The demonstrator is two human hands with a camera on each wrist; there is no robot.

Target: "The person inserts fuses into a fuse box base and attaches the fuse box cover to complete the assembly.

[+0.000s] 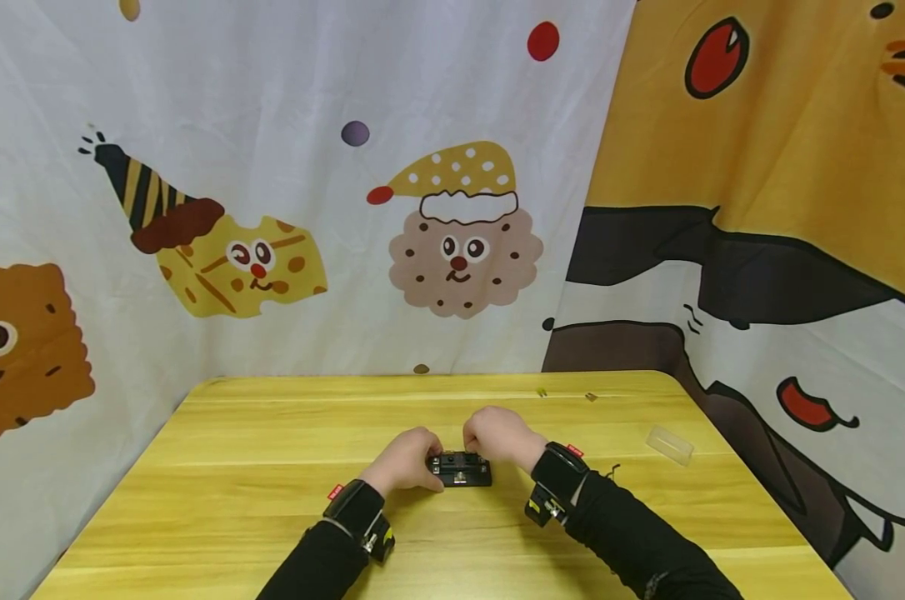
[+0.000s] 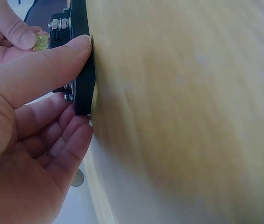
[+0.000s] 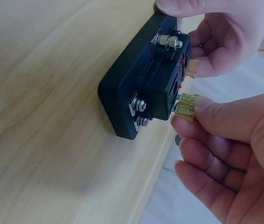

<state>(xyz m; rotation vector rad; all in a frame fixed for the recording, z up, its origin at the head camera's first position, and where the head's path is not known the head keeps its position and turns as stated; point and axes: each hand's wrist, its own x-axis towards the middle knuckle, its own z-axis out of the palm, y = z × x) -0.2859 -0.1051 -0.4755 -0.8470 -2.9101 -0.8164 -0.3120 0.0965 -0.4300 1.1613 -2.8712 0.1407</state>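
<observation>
A black fuse block (image 1: 462,478) with metal terminal bolts lies on the wooden table. My left hand (image 1: 405,460) grips its left end, thumb on the near side and fingers on the far side. With thumb and forefinger my right hand (image 1: 499,435) pinches a yellow-green blade fuse (image 3: 186,107) at the block's right end. Its blades meet the slot there; how deep they sit is hard to tell. Closer to my left hand, an orange-brown blade fuse (image 3: 192,68) stands in the block. Small red dots line the block's top between the two fuses.
Toward the back right of the table (image 1: 272,442) lie a small yellow fuse-like piece (image 1: 542,392) and a small brown one (image 1: 591,397). A clear plastic cover (image 1: 670,445) rests near the right edge. Printed cloth (image 1: 287,100) hangs behind the table.
</observation>
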